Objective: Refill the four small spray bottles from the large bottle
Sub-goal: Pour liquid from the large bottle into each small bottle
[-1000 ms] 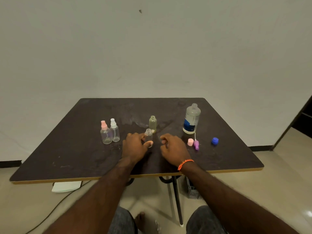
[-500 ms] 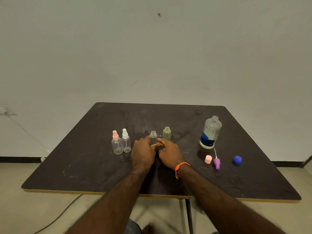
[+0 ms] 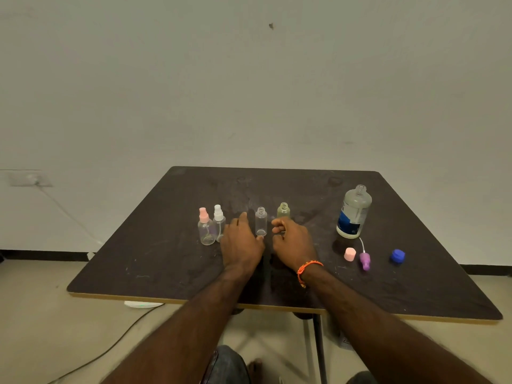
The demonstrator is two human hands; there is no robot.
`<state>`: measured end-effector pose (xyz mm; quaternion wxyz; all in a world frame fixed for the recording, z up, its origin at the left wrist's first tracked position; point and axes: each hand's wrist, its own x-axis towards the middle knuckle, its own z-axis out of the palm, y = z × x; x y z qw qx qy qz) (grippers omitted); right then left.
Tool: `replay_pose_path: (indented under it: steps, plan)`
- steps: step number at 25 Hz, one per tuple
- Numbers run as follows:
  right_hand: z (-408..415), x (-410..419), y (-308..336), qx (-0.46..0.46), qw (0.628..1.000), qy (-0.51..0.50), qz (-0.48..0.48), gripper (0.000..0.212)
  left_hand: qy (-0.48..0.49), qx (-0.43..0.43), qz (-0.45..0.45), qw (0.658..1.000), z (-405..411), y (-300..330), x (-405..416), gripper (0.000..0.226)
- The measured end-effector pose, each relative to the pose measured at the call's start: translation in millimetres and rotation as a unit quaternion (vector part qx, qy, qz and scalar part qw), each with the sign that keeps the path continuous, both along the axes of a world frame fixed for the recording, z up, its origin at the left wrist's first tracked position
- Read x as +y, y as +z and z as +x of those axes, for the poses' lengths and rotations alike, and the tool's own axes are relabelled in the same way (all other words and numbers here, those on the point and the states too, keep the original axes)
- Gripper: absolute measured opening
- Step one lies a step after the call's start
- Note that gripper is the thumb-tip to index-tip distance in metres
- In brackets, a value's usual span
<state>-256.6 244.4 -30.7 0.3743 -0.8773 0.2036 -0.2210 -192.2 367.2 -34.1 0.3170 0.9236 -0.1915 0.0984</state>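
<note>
Four small bottles stand in a row mid-table: a pink-capped spray bottle (image 3: 206, 231), a white-capped spray bottle (image 3: 218, 220), a clear uncapped bottle (image 3: 261, 221) and a yellowish uncapped bottle (image 3: 283, 210). The large bottle (image 3: 353, 214), uncapped with a blue label, stands at the right. My left hand (image 3: 241, 242) lies just left of the clear bottle, fingers spread, thumb tip by its base. My right hand (image 3: 292, 241) rests just right of it, fingers curled with nothing visible in them, partly hiding the yellowish bottle's base.
In front of the large bottle lie a pink cap (image 3: 349, 254), a purple spray head (image 3: 364, 260) with its tube, and a blue cap (image 3: 397, 256). The dark table (image 3: 155, 261) has its front edge near me. A cable runs over the floor at the left.
The clear bottle now stands farther from me, beside the yellowish one. My left hand has opened off it and both hands have drawn slightly apart. The camera has shifted.
</note>
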Motion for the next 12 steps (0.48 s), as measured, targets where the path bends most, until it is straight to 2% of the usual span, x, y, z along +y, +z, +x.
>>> replay_pose_path:
  steps: [3,6,9,11,12]
  plan:
    - [0,15,7,0.002,1.0,0.0,-0.03,0.028,0.0,-0.014,0.007,1.0,-4,5,17,0.07]
    - [-1,33,11,-0.003,0.998,-0.015,-0.064,0.017,-0.044,-0.033,-0.037,0.998,-4,5,39,0.046]
    - [8,50,16,-0.003,0.996,0.027,-0.085,0.018,-0.062,-0.133,-0.075,0.986,5,8,70,0.016]
    - [24,58,20,0.014,0.995,0.063,-0.08,0.023,-0.033,-0.184,-0.072,0.98,17,11,91,0.021]
    - [33,62,21,0.028,0.994,0.081,-0.075,0.033,-0.019,-0.19,-0.07,0.979,24,12,101,0.027]
